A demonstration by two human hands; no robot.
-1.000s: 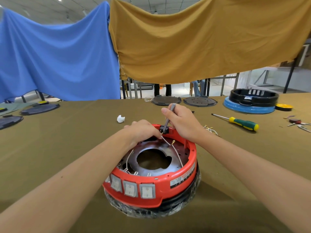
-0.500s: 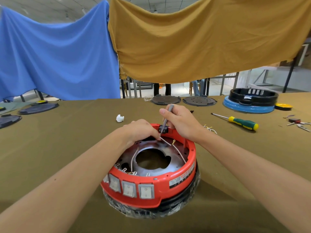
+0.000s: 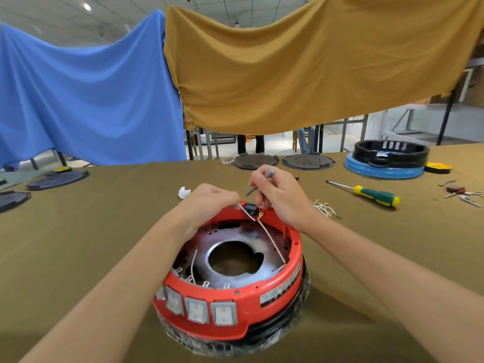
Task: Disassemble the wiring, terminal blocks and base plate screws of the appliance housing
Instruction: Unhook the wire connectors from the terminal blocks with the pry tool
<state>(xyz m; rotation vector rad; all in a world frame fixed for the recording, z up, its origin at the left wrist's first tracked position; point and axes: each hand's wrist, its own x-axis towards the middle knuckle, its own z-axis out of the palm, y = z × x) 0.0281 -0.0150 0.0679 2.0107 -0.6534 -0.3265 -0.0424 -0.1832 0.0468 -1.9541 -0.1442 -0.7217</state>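
Both hands lifted: my left hand (image 3: 209, 203) pinches the freed wire (image 3: 269, 237), my right hand (image 3: 280, 197) grips the tool (image 3: 258, 183) above the 12 o'clock black block (image 3: 251, 208).

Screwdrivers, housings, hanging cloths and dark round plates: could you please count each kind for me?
Screwdrivers: 2 (grey one held in the right hand, green-and-yellow one lying on the table)
Housings: 2 (red, blue-and-black)
Hanging cloths: 2 (blue, mustard)
Dark round plates: 4 ()
Total: 10
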